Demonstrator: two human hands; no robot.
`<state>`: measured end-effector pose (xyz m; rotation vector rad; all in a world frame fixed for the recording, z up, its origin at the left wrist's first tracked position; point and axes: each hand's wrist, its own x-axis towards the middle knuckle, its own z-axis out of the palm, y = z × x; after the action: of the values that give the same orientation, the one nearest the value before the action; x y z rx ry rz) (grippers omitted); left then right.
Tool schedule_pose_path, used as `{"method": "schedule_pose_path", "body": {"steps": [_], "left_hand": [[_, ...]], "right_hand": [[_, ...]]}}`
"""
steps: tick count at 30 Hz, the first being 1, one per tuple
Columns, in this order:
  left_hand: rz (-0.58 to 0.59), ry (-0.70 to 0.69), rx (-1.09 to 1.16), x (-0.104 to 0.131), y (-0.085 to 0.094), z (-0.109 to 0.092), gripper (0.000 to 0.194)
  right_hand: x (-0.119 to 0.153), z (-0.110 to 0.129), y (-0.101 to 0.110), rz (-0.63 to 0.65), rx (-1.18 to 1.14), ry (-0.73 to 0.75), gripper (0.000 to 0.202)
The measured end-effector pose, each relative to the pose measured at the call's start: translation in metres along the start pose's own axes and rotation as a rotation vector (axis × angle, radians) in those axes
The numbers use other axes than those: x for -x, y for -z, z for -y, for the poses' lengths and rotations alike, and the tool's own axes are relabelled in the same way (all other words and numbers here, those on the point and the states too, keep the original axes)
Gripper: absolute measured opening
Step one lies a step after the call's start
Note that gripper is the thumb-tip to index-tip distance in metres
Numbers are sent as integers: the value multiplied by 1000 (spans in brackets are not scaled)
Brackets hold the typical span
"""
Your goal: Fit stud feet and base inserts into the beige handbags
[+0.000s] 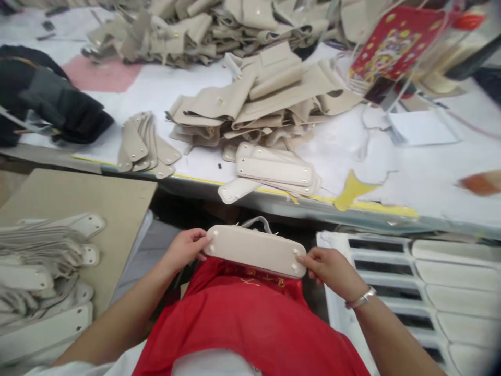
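Between my two hands, over my red apron point(250, 318), is a long beige bag base panel point(254, 250) with rounded ends and pale studs at each end. My left hand point(188, 249) pinches its left end. My right hand point(331, 271) grips the right end with thumb and fingers beside the studs. A pale loop point(260, 222) rises behind the panel's far edge; what it is attached to is hidden. Just beyond, at the table's front edge, lies a stack of similar studded panels point(276, 167).
Beige bag parts point(250, 99) heap across the white table point(336, 151), with narrow tabs point(143, 141) at left. More panels point(43, 277) lie on a board point(117, 209) to my left. A slatted white rack point(371, 261) holding pale panels point(457, 277) stands at right.
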<state>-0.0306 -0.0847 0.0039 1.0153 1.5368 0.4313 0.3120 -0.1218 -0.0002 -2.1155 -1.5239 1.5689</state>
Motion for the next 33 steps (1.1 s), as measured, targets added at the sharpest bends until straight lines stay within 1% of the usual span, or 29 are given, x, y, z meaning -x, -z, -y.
{"method": "schedule_pose_path", "body": {"steps": [2,5,13,22,25,28,33], "left_hand": [[-8,-4,-41,-3,8,-1,35],[-8,-18,-78,-7,13,2,33],[18,-48,-71,-18,17,15,34],[10,-96,13,-11,18,16,35],[9,-91,-41,-15,18,21,36],[9,-114,-99,-20,17,25,36],[-1,-146,-211,-21,17,22,37]], "right_hand": [[-3,0,-1,23,-10,-9,39],[-3,2,-2,42,-25,-43,41],[0,7,-5,25,-87,-101,44],[2,14,-5,23,-118,-106,45],[2,14,-6,24,-127,-115,45],[2,12,-6,25,-135,-115,44],[2,8,-6,22,-147,-101,43]]}}
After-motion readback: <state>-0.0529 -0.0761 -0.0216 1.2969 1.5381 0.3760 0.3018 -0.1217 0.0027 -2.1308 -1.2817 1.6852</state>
